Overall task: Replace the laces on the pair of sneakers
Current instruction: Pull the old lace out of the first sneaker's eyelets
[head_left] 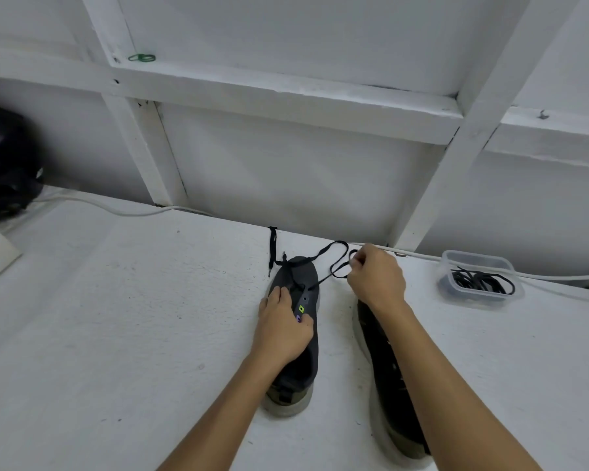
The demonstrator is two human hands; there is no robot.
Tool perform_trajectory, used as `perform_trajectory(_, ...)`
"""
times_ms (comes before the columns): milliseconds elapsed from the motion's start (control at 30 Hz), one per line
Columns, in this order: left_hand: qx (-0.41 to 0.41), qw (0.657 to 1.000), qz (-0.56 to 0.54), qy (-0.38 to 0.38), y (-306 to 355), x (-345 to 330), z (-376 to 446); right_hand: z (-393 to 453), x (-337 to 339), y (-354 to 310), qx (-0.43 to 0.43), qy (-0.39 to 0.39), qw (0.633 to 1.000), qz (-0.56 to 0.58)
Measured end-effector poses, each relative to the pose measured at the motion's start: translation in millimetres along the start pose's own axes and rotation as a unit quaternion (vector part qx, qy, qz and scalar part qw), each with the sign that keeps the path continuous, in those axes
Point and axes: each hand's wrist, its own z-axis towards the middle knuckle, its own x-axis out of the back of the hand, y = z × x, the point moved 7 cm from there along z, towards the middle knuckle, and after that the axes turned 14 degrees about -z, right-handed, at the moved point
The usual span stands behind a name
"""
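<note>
Right hand (376, 280), just right of frame centre, pinches a black lace (334, 254) between curled fingertips and holds it up and away from the shoe; the lace loops back from that hand to the eyelets of the left sneaker (298, 334), and its other end trails off the toe toward the bench's far edge; left hand (283, 326) rests on that sneaker's tongue area, fingers curled down over the upper and thumb pressed by the small green and purple tags (300, 312), holding the shoe steady; this dark grey sneaker lies in the lower middle of the frame, toe pointing away; the second sneaker (388, 379), darker and without visible lacing, lies just beside it to the right, partly hidden under the right forearm; both stand on the white bench (116, 317); at the right, a clear plastic tub (480, 280) holds a tangle of black laces (480, 283); a white cable (116, 209) runs along the bench's far edge; a dark rounded object (4, 164), too cut off to identify, sits at the left edge.
</note>
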Motion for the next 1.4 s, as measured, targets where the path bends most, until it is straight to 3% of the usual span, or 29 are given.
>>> perform_trajectory(133,0.000,1.000,0.007,0.005,0.6,-0.3,0.7,-19.0,-24.0,-25.6,0.155,-0.115,0.981,-0.023)
perform_trajectory(200,0.003,1.000,0.008,0.004,-0.4,0.0,1.2,-26.1,-31.6,-34.7,0.183,-0.140,0.973,-0.004)
perform_trajectory(300,0.002,1.000,0.008,0.004,-0.6,0.1,1.5,-27.2,-37.1,-37.4,0.172,-0.142,0.974,-0.045)
perform_trajectory(367,0.001,1.000,0.007,0.004,-0.5,0.2,1.0,-22.7,-30.5,-35.4,0.154,-0.101,0.981,-0.055)
perform_trajectory(467,0.002,1.000,0.001,0.000,-0.3,0.0,-0.5,-7.3,-6.6,-10.3,0.038,-0.003,0.999,-0.029)
perform_trajectory(567,0.000,1.000,0.000,0.005,2.2,1.1,-1.0,-3.5,-5.4,12.0,-0.049,-0.038,0.994,-0.092)
perform_trajectory(667,0.002,1.000,0.008,0.006,3.9,1.5,-1.3,-12.9,-18.3,0.0,0.022,-0.082,0.988,-0.132)
perform_trajectory(833,0.001,1.000,0.009,0.008,4.5,2.1,-0.9,-32.8,-28.9,-37.5,0.197,-0.125,0.972,-0.026)
perform_trajectory(1000,0.004,1.000,0.003,0.008,0.7,2.7,0.3,-32.6,-26.6,-42.4,0.171,-0.082,0.979,-0.074)
perform_trajectory(1133,0.011,1.000,-0.007,-0.004,-0.7,1.4,-0.5,-19.9,-11.1,-14.4,0.040,-0.029,0.998,-0.040)
perform_trajectory(1200,0.010,1.000,-0.012,0.000,-0.7,1.3,-0.1,-19.4,-12.8,-6.1,0.011,-0.043,0.998,-0.043)
perform_trajectory(1400,-0.022,0.997,-0.065,0.039,1.0,24.6,11.6,-29.9,-34.8,-13.3,0.090,-0.132,0.985,-0.060)
